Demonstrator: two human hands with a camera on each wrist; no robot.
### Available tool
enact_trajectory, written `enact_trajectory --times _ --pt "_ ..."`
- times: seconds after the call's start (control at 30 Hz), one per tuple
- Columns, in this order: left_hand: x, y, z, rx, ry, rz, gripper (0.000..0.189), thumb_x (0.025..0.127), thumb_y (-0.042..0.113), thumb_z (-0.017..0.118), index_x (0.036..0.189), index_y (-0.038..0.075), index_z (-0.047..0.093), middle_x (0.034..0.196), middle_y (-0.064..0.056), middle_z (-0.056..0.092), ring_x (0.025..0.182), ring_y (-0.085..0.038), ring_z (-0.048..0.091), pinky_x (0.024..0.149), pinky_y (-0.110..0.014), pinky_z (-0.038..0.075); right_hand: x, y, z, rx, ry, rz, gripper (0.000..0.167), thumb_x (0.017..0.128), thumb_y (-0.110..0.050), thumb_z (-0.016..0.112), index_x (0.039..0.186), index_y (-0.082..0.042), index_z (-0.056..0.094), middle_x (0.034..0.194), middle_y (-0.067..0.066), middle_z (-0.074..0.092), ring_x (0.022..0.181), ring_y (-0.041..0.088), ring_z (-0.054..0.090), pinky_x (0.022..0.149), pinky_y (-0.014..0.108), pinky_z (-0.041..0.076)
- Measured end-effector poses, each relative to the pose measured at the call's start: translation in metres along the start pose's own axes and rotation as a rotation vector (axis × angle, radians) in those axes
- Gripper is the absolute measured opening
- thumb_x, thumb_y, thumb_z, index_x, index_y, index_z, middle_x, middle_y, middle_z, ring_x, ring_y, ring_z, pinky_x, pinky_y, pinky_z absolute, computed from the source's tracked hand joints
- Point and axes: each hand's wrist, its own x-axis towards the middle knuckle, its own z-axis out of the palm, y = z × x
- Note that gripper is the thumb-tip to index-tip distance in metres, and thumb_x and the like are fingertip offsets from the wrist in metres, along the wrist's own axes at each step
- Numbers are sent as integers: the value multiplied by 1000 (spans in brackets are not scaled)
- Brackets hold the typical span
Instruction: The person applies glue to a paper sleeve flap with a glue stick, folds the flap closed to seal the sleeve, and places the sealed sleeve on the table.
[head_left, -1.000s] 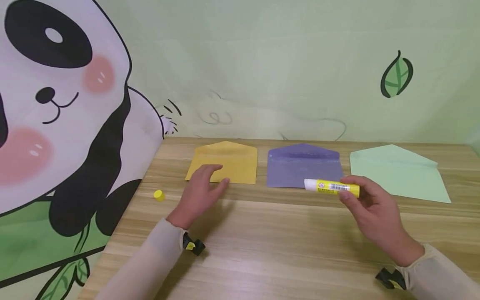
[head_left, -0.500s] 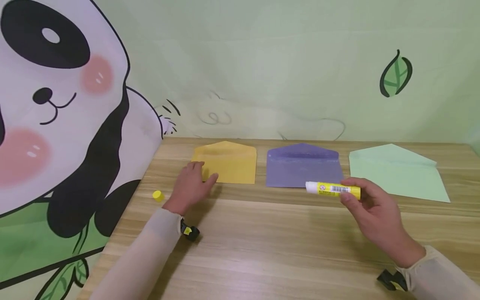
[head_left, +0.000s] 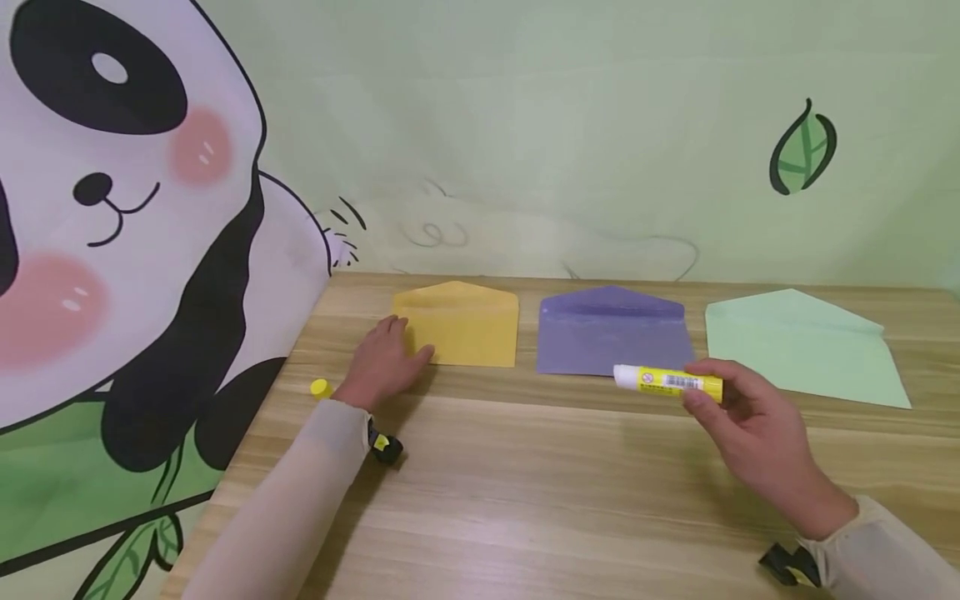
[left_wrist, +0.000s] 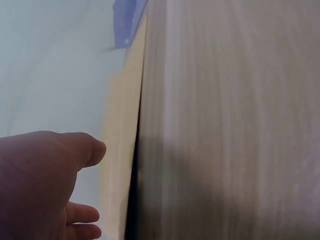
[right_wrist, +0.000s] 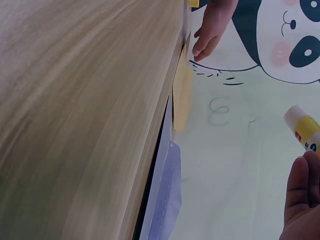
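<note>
Three envelopes with raised flaps lie in a row along the back of the table: a yellow envelope (head_left: 468,329), a purple envelope (head_left: 611,342) and a light green envelope (head_left: 802,346). My left hand (head_left: 382,362) is at the yellow one's left edge, its relaxed fingers overlapping that edge in the head view. My right hand (head_left: 761,433) pinches an uncapped yellow glue stick (head_left: 667,382) between thumb and fingers, its white end pointing left, in front of the purple envelope. In the left wrist view my left thumb (left_wrist: 90,150) is spread from the fingers, beside the yellow envelope (left_wrist: 122,115).
A yellow cap (head_left: 321,388) stands on the table just left of my left wrist. Behind the wooden table (head_left: 540,500) rises a pale green backdrop (head_left: 525,125) with a panda drawing (head_left: 150,208) on the left. Each wrist wears a small black camera.
My left hand has moved left and a little away from me, from over the yellow envelope's front to its left edge. The right hand keeps hold of the glue stick almost unmoved.
</note>
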Motion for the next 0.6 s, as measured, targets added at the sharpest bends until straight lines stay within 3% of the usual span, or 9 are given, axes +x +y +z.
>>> enact_trajectory --times 0.47,0.6 --pt "2 -2 2 110 -96 -7 75 97 47 50 146 -9 40 157 -27 34 144 -42 34 113 -58 35 0 1 -1 -7 11 11 40 80 23 67 116 6 66 95 -7 66 72 7 56 58 14 48" --pt "1 0 2 132 -110 0 72 96 46 52 141 -10 46 150 -26 42 136 -41 45 109 -56 41 -1 3 -2 11 21 8 42 79 24 66 116 5 67 93 -6 67 70 7 55 57 15 47"
